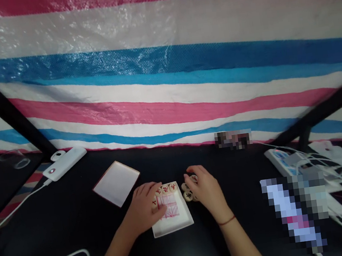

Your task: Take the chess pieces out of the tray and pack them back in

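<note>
A shallow white box lies on the black table, with red lines on its floor. Several round wooden pieces with red characters line its far edge, and one more sits at its left side. Over the box's left edge rests my left hand, fingers apart, touching the pieces there. Just right of the box is a small group of loose round pieces. My right hand curls over this group, thumb and forefinger apart; its other fingertips are hidden.
A box lid lies at the left. Farther left are a white power bank and a cable. A power strip, tangled white cables and blurred items are at the right. Striped sheeting hangs behind.
</note>
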`<state>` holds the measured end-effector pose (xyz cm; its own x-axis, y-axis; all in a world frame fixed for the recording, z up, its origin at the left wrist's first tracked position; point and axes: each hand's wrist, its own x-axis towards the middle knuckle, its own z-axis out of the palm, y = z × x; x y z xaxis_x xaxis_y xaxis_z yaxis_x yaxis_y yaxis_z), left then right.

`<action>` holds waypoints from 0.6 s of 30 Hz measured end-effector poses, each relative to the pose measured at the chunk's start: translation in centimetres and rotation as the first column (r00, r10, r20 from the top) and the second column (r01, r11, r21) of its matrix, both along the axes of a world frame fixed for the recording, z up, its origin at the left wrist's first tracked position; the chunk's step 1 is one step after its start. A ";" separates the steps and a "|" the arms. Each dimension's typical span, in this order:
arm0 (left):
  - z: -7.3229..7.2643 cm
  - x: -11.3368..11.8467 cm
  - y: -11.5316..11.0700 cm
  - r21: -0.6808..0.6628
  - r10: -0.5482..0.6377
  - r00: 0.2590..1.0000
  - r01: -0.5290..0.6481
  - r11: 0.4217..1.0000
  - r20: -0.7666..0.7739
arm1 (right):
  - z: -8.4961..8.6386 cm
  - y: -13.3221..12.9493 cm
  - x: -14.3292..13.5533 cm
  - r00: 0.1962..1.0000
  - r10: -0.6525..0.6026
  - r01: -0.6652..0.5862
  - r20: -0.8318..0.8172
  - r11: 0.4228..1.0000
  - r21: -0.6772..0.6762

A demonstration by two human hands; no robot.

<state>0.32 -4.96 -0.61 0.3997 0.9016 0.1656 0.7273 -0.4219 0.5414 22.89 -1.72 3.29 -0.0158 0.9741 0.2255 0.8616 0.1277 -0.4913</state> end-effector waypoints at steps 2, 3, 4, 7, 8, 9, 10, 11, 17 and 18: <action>0.0 0.2 -0.1 0.012 -0.020 1.000 0.020 1.000 -0.011 | 0.4 0.9 1.0 0.991 -0.058 0.070 0.122 0.993 -0.099; -0.1 0.2 -0.1 0.013 -0.024 1.000 0.024 1.000 -0.015 | 0.6 1.3 1.4 0.983 -0.059 0.087 0.171 0.983 -0.161; -0.1 0.2 -0.1 0.014 -0.025 1.000 0.025 1.000 -0.017 | 0.7 1.8 1.6 0.977 -0.045 0.093 0.208 0.970 -0.223; -0.2 0.1 0.0 0.017 -0.020 1.000 0.020 1.000 -0.012 | 0.6 3.0 2.1 0.969 0.021 0.068 0.245 0.935 -0.349; -0.2 0.1 0.0 0.018 -0.021 1.000 0.021 1.000 -0.011 | 0.5 3.3 2.2 0.969 0.037 0.057 0.243 0.928 -0.368; -0.3 0.1 0.0 0.017 -0.025 1.000 0.025 1.000 -0.011 | 0.4 3.5 2.2 0.970 0.048 0.048 0.239 0.924 -0.380; -0.3 0.1 0.0 0.015 -0.029 1.000 0.029 0.999 -0.012 | 0.2 3.7 2.3 0.970 0.059 0.037 0.234 0.921 -0.388; -0.3 0.0 0.0 0.013 -0.033 0.999 0.033 0.999 -0.013 | 0.1 3.8 2.3 0.971 0.068 0.029 0.229 0.919 -0.394; -0.6 -0.2 0.0 0.011 -0.039 0.999 0.039 0.999 -0.002 | 0.0 4.4 2.4 0.977 0.077 0.005 0.199 0.923 -0.384; -0.7 -0.3 0.0 0.004 -0.043 0.999 0.043 0.999 -0.002 | 0.2 4.4 2.4 0.979 0.073 0.002 0.188 0.929 -0.369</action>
<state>0.01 -4.92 -1.28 0.4385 0.8828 0.1685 0.7095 -0.4551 0.5380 25.34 2.70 3.51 -0.0590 0.9858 -0.1575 0.9432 0.0034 -0.3321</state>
